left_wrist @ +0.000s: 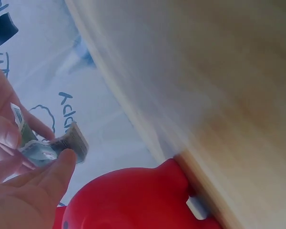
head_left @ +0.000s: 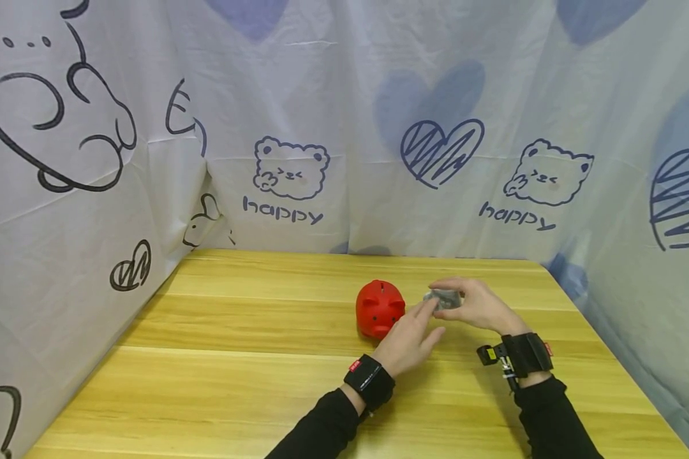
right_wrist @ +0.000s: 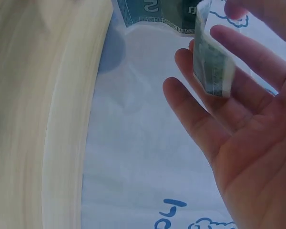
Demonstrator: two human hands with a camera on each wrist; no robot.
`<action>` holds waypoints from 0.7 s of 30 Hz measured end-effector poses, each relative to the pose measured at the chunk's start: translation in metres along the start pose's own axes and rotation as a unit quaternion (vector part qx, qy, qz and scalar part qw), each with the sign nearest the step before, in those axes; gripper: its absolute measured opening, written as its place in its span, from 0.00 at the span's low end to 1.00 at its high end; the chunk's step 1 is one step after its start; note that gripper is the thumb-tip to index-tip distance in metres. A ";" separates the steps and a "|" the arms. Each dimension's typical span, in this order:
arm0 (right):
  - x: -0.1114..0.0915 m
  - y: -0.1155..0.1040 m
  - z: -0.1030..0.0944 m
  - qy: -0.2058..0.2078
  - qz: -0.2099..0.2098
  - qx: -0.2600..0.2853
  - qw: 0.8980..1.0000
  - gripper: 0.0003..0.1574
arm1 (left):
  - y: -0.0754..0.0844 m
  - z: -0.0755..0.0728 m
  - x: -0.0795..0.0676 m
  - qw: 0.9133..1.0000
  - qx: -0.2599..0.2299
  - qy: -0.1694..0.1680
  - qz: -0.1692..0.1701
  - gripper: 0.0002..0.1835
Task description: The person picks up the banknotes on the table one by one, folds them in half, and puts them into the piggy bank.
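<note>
A creased greenish banknote [head_left: 446,298] is pinched between the thumb and fingers of my right hand [head_left: 482,307], right of the piggy bank. In the right wrist view the banknote [right_wrist: 212,64] shows a folded, standing part, and another part with printed figures lies at the top edge. My left hand [head_left: 404,341] reaches in from the left with its fingers fairly straight. One of its fingertips [left_wrist: 66,156] touches the note in the left wrist view. The red piggy bank [head_left: 373,312] stands upright just beyond my left hand, a dark slot on its top.
The wood-patterned table [head_left: 235,382] spreads under everything. A white curtain [head_left: 344,127] with blue hearts and bear drawings hangs behind it and along both sides. Black straps with small devices circle both wrists.
</note>
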State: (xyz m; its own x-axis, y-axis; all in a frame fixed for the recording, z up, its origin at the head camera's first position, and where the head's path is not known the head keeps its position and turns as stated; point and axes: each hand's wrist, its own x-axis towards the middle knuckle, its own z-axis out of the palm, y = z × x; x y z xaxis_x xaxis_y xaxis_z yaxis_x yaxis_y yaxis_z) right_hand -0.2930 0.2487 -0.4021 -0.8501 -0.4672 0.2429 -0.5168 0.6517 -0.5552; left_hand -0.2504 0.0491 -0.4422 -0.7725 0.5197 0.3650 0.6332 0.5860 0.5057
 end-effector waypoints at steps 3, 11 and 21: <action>0.000 -0.003 0.002 -0.001 -0.011 0.000 1.000 0.35 | -0.001 0.000 -0.001 1.000 -0.002 -0.008 -0.007 0.32; 0.001 -0.007 0.007 -0.005 -0.012 -0.003 1.000 0.35 | -0.002 0.002 -0.002 1.000 0.004 -0.023 -0.010 0.37; 0.000 0.001 0.007 -0.036 -0.005 0.033 0.999 0.41 | -0.003 0.001 -0.002 1.000 -0.008 -0.022 -0.008 0.38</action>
State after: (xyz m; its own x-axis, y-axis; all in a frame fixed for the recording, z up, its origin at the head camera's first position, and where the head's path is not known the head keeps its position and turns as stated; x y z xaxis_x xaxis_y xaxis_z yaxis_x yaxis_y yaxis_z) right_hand -0.2933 0.2456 -0.4082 -0.8347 -0.5162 0.1919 -0.5148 0.6076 -0.6048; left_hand -0.2512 0.0468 -0.4454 -0.7788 0.5380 0.3225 0.6202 0.5839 0.5238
